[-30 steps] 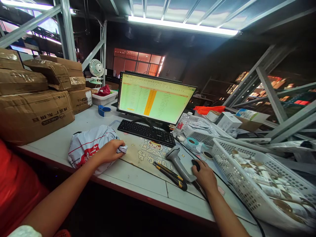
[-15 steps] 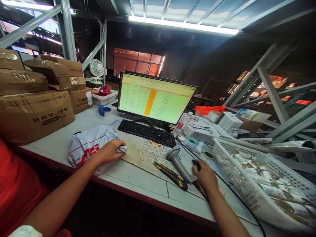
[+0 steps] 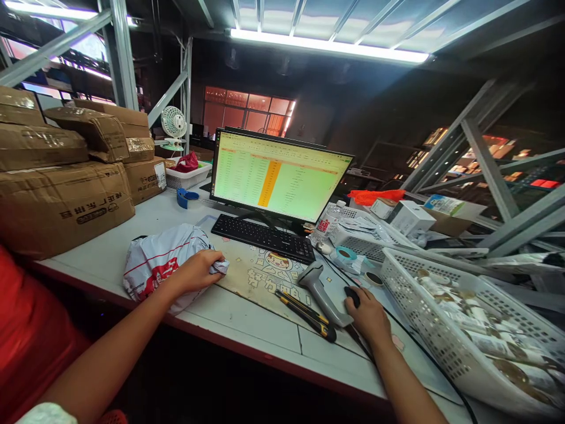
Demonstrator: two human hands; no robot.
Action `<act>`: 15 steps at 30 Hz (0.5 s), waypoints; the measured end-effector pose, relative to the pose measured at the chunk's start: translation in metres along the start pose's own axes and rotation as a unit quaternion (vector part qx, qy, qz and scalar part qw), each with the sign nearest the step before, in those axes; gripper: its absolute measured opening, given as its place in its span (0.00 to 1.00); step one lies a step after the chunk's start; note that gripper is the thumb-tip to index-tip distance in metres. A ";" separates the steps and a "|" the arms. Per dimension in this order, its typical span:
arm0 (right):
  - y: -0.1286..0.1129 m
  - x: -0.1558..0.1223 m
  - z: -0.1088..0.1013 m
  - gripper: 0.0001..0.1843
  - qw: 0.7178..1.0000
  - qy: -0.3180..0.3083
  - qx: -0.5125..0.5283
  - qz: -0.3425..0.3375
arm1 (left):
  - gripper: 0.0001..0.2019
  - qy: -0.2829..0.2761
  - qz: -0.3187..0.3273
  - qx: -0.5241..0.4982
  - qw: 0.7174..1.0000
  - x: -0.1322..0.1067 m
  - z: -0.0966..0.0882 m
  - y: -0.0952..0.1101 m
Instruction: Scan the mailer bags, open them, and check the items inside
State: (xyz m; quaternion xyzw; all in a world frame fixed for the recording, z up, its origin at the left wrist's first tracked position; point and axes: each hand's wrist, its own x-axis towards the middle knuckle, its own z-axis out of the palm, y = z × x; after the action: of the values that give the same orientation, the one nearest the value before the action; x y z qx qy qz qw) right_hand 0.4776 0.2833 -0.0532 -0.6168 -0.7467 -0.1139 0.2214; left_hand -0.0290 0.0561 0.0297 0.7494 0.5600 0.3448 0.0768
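The left hand (image 3: 202, 272) clamps the crumpled end of a red-printed white bag (image 3: 152, 254) on the worktop (image 3: 247, 324), the right hand (image 3: 371, 317) grips a black mouse (image 3: 351, 296), and Chinese characters mark the mat (image 3: 241, 275) before the monitor (image 3: 286, 176).

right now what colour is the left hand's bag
The bag is whitish with red print; see head view.
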 end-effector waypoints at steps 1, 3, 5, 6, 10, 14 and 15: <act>0.000 0.000 0.000 0.24 1.000 0.003 0.004 0.001 | 0.08 0.000 0.000 0.000 1.000 0.000 0.000 0.000; -0.001 -0.001 0.000 0.24 1.000 0.010 0.009 0.002 | 0.07 0.001 0.001 0.001 1.000 0.000 -0.001 0.000; -0.001 -0.001 -0.001 0.24 1.000 0.010 0.010 0.003 | 0.07 0.001 0.001 0.001 1.000 0.000 -0.001 0.001; -0.001 -0.001 -0.001 0.24 1.000 0.007 0.009 0.005 | 0.07 0.002 0.001 0.000 1.000 0.000 -0.001 0.001; -0.001 0.000 -0.001 0.25 1.000 -0.009 0.000 0.015 | 0.08 0.001 -0.002 -0.001 1.000 0.000 0.000 0.000; 0.000 0.000 0.000 0.25 1.000 -0.002 -0.003 0.013 | 0.08 0.000 -0.003 0.000 1.000 0.000 0.000 -0.001; 0.000 0.000 0.000 0.25 1.000 0.000 -0.004 0.011 | 0.08 0.000 -0.004 -0.001 1.000 0.000 0.000 -0.001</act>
State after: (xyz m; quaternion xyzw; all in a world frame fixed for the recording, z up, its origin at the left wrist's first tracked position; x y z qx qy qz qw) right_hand 0.4775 0.2828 -0.0532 -0.6262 -0.7390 -0.1148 0.2204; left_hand -0.0294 0.0566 0.0290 0.7471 0.5623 0.3457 0.0789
